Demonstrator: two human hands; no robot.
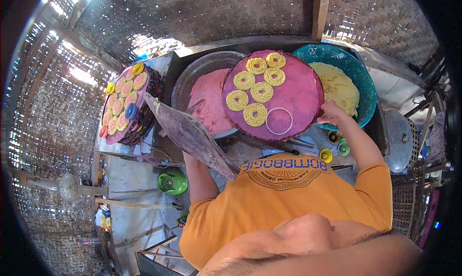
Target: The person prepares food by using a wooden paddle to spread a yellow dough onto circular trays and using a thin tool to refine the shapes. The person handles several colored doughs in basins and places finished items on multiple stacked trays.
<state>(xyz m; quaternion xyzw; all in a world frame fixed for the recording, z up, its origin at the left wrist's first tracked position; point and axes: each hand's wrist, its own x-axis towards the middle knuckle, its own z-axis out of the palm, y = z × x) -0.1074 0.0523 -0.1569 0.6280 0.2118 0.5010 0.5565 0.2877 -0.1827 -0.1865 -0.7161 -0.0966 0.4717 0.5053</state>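
Where the pink tray [303, 95] ends rightward, the right hand [329, 112] pinches it — left hand hidden, unreadable.

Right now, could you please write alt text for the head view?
A person's right hand touches the rim of a round magenta tray bearing seven yellow strand rings and a white hoop; pink dough and yellow dough flank it in basins.

At the bench's [167, 89] near edge, I am remotely seeing an orange T-shirt [298, 199], blue block lettering [284, 165] running across its front beside a dark, rayed half-round print [290, 176]. Short sleeves [378, 187] are leaving both forearms [358, 141] bare.
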